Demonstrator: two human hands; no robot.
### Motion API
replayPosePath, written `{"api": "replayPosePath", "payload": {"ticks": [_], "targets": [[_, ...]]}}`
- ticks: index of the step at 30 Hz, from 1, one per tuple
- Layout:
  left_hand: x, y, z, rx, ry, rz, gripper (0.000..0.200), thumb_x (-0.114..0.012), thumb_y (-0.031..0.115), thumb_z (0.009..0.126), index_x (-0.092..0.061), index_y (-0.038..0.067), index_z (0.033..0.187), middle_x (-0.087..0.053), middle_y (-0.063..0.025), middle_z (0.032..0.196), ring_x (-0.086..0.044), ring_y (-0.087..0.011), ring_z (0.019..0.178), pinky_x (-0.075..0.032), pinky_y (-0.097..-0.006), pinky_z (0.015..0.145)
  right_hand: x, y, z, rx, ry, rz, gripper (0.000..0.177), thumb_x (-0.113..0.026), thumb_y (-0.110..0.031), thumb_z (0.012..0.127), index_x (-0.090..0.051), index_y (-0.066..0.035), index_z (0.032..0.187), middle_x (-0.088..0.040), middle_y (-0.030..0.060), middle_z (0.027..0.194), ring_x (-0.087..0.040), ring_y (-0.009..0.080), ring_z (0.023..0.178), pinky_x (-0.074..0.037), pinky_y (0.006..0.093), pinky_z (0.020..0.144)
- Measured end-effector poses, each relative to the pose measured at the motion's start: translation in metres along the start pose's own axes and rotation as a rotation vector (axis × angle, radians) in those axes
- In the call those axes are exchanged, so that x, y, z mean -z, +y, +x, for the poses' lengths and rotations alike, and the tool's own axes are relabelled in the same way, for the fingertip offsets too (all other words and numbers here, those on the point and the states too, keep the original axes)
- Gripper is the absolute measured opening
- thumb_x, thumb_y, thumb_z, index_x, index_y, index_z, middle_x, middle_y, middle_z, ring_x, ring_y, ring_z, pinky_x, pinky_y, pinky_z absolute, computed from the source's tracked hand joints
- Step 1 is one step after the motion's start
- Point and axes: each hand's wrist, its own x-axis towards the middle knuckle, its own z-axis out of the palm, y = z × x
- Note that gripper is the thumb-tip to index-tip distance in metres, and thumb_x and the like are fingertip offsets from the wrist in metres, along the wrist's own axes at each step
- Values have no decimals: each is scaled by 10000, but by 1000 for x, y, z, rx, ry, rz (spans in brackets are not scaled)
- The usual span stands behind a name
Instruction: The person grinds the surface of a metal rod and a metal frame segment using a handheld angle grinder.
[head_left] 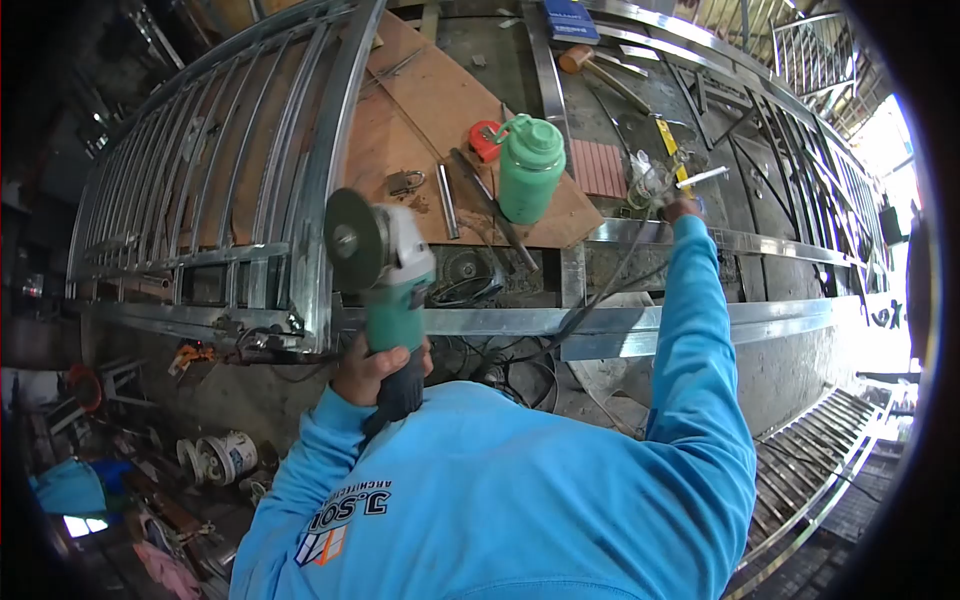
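My left hand (372, 372) is wrapped round the body of a green angle grinder (395, 315), held up in front of my chest. Its dark disc (355, 240) faces left and its head is slightly blurred. My right arm is stretched forward, with my right hand (682, 209) beside a clear plastic item (650, 182) and a dark cable (612, 285). The fingers there are small and mostly hidden, so their grip does not show. A white stick-like piece (703, 178) and a yellow level-like bar (666, 136) lie just beyond that hand.
A green bottle (530, 170), red tape measure (485, 141), padlock (406, 182) and metal tubes lie on a brown board (440, 110). Metal frames (200, 170) surround it. A mallet (577, 59) and blue box (571, 22) lie farther back. White buckets (225, 456) stand lower left.
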Motion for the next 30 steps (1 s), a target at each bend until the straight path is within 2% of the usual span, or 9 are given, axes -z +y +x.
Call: {"api": "replayPosePath", "payload": {"ticks": [3,4,5,6,8,12,15,21,30], "targets": [[-5,2,20,13,-86,-17,512,-709,401,823,-630,-18,1107,-672,-141,918,-677,-232,844,-554,-344,759,78,-8,-146,551,626,222,333,-465,-317,1070,-665,-85,1200,-686,202,1125,-682,390,951,-556,482,794],[-8,1,28,7,-132,-15,503,-707,394,834,-626,-11,1123,-674,-138,940,-677,-230,849,-554,-347,767,109,-43,-221,616,446,728,283,-547,-289,1040,-684,-96,1195,-706,172,1002,-697,332,888,-559,441,727],[-12,0,34,4,-184,-4,495,-705,386,846,-622,-3,1140,-675,-134,962,-678,-228,854,-554,-351,776,95,-47,-255,1010,427,460,329,-671,-295,970,-691,-55,1195,-724,172,980,-708,296,907,-556,392,775],[-13,-10,47,-12,-262,25,501,-705,387,861,-610,11,1179,-673,-127,1003,-679,-227,877,-553,-359,799,105,-73,-322,775,-102,849,430,-745,-301,913,-668,-37,1244,-726,163,1067,-702,250,924,-542,375,826],[-38,-29,69,-149,-336,93,521,-717,398,877,-592,39,1233,-672,-112,1035,-686,-227,891,-555,-381,828,78,-114,-381,1058,-304,1131,538,-756,-332,883,-620,14,1273,-702,147,1132,-690,237,921,-537,365,847],[-52,-22,86,-391,-521,625,593,-700,491,895,-613,14,1236,-694,-175,1114,-691,-291,985,-525,-401,927,79,-130,-435,683,-573,1632,603,-758,-342,838,-574,58,1249,-683,136,1083,-689,252,902,-551,365,843],[-31,23,114,27,-821,1065,537,-690,499,900,-696,8,1116,-725,-202,1054,-696,-310,992,-523,-423,925,58,-101,-446,466,-528,1808,557,-742,-319,828,-568,41,1216,-676,123,1042,-688,235,878,-564,367,813],[57,-37,303,-45,339,1160,483,-658,420,921,-693,-13,1133,-692,-256,1168,-673,-394,1090,-530,-456,945,51,-18,-460,316,-250,1626,466,-721,-232,804,-620,30,1175,-688,73,984,-650,170,847,-533,318,769],[63,-33,323,122,356,1159,451,-714,345,829,-701,-8,1109,-692,-255,1180,-689,-401,1058,-541,-470,918,56,20,-513,293,-233,1292,753,-871,-398,740,-551,25,1274,-677,73,1056,-648,182,950,-521,329,853]]}}
